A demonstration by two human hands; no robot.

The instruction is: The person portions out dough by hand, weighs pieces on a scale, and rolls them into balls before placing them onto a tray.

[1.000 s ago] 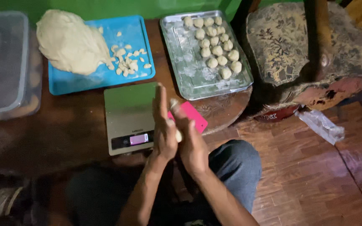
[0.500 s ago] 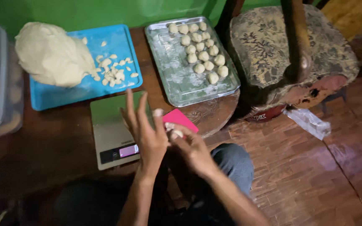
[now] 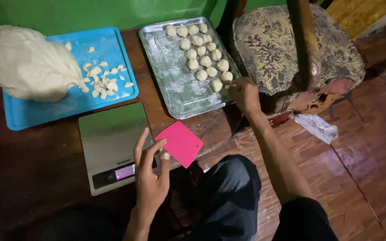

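Seated person at a dark wooden table, seen from above. The right hand reaches to the near right edge of the floured metal tray, its fingers bunched close beside the nearest dough ball; whether they pinch that ball or merely touch it cannot be told. The remaining dough balls lie in loose rows along the tray's right half. The left hand hovers open and empty, fingers spread upward, over the near right corner of the kitchen scale, just beside the pink plastic scraper lying flat on the table edge. To the left, a blue tray bears a large dough mass and scattered cut dough pieces. An upholstered chair stands at the right, well apart from a crumpled clear plastic bag on the wooden floor.
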